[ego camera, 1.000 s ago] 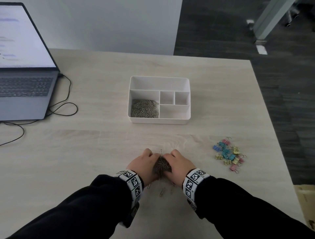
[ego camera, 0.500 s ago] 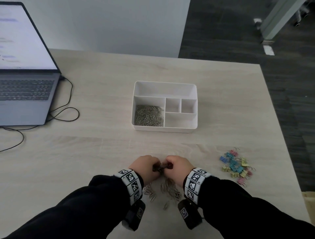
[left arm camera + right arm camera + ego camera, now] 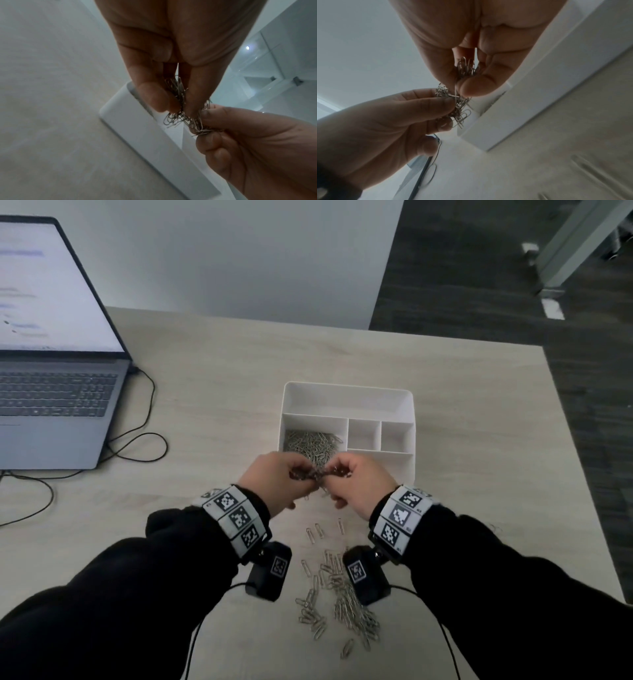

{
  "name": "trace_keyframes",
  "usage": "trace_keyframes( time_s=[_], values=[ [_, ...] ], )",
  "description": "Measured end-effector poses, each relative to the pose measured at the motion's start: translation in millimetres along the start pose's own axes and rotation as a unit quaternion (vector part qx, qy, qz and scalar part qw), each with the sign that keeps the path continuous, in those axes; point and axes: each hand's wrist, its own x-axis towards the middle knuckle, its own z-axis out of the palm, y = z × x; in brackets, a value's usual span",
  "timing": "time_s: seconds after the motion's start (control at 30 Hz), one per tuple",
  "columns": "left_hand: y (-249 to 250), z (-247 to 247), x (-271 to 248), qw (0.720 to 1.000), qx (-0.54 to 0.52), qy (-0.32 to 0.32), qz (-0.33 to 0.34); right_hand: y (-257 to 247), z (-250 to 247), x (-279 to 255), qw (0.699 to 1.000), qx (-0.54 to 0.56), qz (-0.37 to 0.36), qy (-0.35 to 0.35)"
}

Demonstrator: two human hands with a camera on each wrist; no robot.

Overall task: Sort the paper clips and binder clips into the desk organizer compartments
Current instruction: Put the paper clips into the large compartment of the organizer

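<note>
Both hands have come up off the table and forward since a second ago, carrying a bunch of paper clips (image 3: 317, 474) from the near scatter to just over the near edge of the desk organizer (image 3: 406, 405). They hold it between them: the left hand (image 3: 274, 486) pinches one end with fingers and thumb curled round the wire, and the right hand (image 3: 361, 486) pinches the other end the same way, as both wrist views show plainly. Directly beyond the bunch lies the organizer's near-left compartment, already well filled with paper clips (image 3: 313, 445); its other compartments look bare. Many loose paper clips (image 3: 337, 601) lie on the table (image 3: 479, 491) near the person, between the forearms, so I judge at least one more gathering trip is needed after this load is let go. No binder clips show in the present views, so their sorting appears not yet begun. At the far left a laptop (image 3: 58, 371) sits with its cable trailing.
</note>
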Motion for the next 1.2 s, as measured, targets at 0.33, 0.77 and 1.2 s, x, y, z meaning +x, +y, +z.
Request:
trace_keyframes(
  time_s=[0.33, 0.77, 1.2],
  values=[
    [10.7, -23.8, 58.4, 0.993, 0.083, 0.087, -0.01, -17.2, 0.3, 63.2, 0.996, 0.025, 0.029, 0.079],
    [12.5, -22.5, 33.6, 0.989, 0.098, 0.113, -0.006, -7.9, -12.3, 30.5, 0.995, -0.017, -0.017, 0.095],
    [-51.0, 66.5, -48.4, 0.965, 0.248, -0.079, -0.025, 80.6, 6.5, -40.0, 0.901, -0.414, -0.059, -0.112]
  ],
)
